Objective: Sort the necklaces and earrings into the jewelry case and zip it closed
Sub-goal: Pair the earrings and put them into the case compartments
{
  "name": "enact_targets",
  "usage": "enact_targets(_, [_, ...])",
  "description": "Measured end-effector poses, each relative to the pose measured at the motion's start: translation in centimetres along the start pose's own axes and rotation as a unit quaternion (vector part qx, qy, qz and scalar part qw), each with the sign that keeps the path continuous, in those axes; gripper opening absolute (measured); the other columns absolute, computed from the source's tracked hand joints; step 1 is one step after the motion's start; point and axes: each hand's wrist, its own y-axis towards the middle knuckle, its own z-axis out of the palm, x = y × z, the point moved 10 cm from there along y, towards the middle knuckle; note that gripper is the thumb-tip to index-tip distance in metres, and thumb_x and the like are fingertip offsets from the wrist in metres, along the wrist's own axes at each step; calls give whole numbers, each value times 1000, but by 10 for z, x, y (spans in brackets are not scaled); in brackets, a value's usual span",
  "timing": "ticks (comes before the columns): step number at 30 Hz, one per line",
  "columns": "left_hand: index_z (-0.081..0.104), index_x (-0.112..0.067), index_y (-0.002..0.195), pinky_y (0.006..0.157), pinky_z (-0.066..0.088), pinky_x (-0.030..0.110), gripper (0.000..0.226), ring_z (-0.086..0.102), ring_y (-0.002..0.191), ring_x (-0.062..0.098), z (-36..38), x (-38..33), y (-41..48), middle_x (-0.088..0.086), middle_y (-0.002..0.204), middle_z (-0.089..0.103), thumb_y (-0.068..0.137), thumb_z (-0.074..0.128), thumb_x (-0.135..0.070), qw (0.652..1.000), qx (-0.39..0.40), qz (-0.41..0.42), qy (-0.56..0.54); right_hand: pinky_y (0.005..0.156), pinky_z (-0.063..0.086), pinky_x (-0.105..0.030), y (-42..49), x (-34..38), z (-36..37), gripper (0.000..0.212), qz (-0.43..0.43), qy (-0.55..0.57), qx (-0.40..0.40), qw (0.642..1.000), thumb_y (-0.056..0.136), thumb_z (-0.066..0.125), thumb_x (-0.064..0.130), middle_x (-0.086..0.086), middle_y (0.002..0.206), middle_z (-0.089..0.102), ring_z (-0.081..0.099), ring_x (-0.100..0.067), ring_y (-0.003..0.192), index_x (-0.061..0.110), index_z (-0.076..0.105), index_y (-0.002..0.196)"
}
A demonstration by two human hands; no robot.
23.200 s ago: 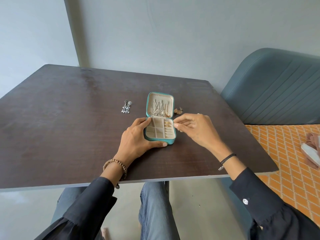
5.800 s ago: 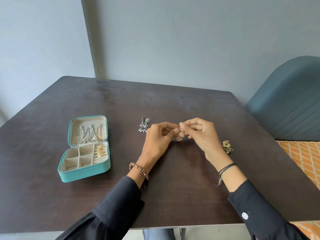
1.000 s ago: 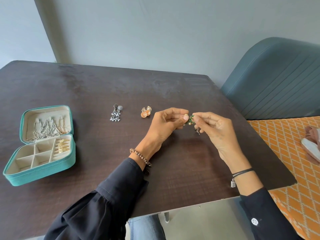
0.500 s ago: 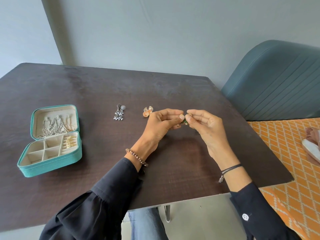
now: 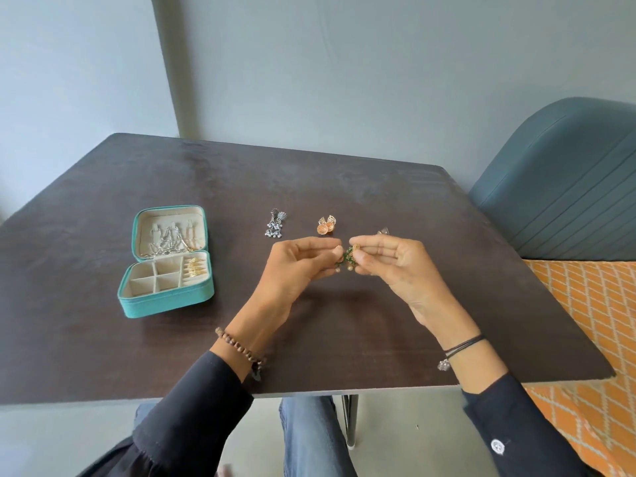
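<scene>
My left hand (image 5: 296, 266) and my right hand (image 5: 395, 266) meet above the table's middle, both pinching a pair of green-and-gold earrings (image 5: 347, 258) between their fingertips. The teal jewelry case (image 5: 165, 297) lies open at the left, with silver necklaces (image 5: 168, 244) hanging in its lid and gold earrings (image 5: 194, 268) in its right compartment; the other compartments look bare. On the table beyond my hands lie silver dangly earrings (image 5: 274, 223) and orange-gold earrings (image 5: 326, 224). A small metallic piece (image 5: 383, 231) peeks out behind my right hand.
The dark wooden table (image 5: 344, 187) ends close to my body and at the right. A blue-grey chair (image 5: 564, 187) stands at the right over an orange patterned rug (image 5: 599, 321). A grey wall rises behind the table.
The view has shifted, so the case now sits nearer the middle. My hands have stayed together on the green earrings, with the earrings now showing more between the fingertips.
</scene>
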Motion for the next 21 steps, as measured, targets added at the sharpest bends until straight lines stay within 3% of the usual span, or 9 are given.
enact_targets(4, [78,-11,102,76,62,27,12,76,83,19,-46,-3,-14,7,87,78,91,76,-13,988,-90,44,121,79,59,-25,3,-13,41,20,11,-24,34,999,92,73,3,-10,98,77,75,-16,84,7,76,111])
enact_targets(8, [78,-15,104,75,63,29,13,72,73,5,-72,-16,-22,-6,81,76,93,72,-17,940,-175,94,279,81,61,-26,13,-18,72,18,11,-65,34,997,91,74,6,-8,97,78,76,-16,84,10,77,109])
enact_targets(12, [79,-18,101,81,61,37,13,72,81,9,-82,-26,-25,-6,83,76,92,71,-20,907,-238,113,327,76,58,-19,24,-13,89,17,0,-114,17,993,91,75,9,-4,95,78,73,-8,79,11,78,108])
enact_targets(15, [80,-18,100,83,59,37,13,72,86,15,-86,-27,-24,-3,86,77,91,71,-22,896,-262,103,345,79,55,-13,32,-11,94,16,-9,-157,13,987,91,76,14,4,94,78,70,2,81,17,79,106])
enact_targets(18, [80,-19,103,83,58,37,16,73,87,17,-87,-27,-24,0,89,78,92,70,-22,893,-266,102,350,72,46,-3,38,-11,97,15,-11,-188,9,982,91,76,16,8,93,77,65,13,77,19,79,105])
enact_targets(21, [80,-17,103,80,57,32,15,70,81,13,-88,-29,-23,1,91,73,92,70,-22,885,-266,118,362,69,44,-2,41,-13,97,14,-6,-200,5,980,91,75,18,9,93,76,64,11,76,19,79,105])
